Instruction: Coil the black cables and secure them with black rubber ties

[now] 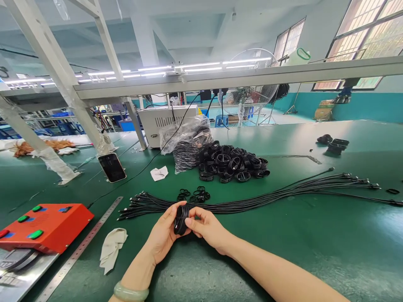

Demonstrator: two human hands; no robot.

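A coiled black cable is held up between both hands, just above the green table. My left hand wraps round the coil from the left, its fingertips at the top. From the right, my right hand pinches the coil with thumb and fingers. Just beyond the hands lies a long bundle of straight black cables, its plugs at both ends. Several small black rings sit behind that bundle. Farther back is a heap of coiled black cables, next to a clear plastic bag with dark contents.
At left stand an orange box with green buttons and a steel ruler. A cloth scrap, a phone and a paper slip lie nearby. A metal shelf frame spans the table's far side.
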